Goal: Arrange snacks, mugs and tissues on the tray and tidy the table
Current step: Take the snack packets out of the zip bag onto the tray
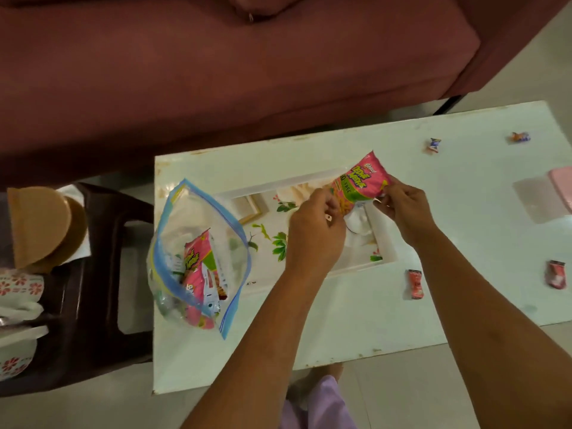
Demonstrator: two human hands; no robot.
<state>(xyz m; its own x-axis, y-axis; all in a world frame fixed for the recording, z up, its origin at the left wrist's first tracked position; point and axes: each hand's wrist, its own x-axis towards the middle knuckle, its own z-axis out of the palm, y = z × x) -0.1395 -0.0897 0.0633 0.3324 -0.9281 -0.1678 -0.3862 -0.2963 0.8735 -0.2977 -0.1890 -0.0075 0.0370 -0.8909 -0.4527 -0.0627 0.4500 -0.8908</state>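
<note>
Over the tray (278,183), our left grip (315,236) and right grip (405,212) pinch the snack packet (362,181), its long axis pointing toward one o'clock.

On my feed both arms are bare and reach forward from the bottom edge. The left arm (257,329) comes up from bottom centre and slants up and to the right. The right arm (483,305) enters from the lower right corner and slants up and to the left, so the two converge towards the wrists. The left hand (315,233) shows me its back, knuckles up and fingers curled under, pinching the near end of a pink and green plastic snack packet (362,181). The right hand (402,212) is just beside it, fingers bent and thumb tucked in, pinching the packet's right corner. The hands are near each other but do not touch.
</note>
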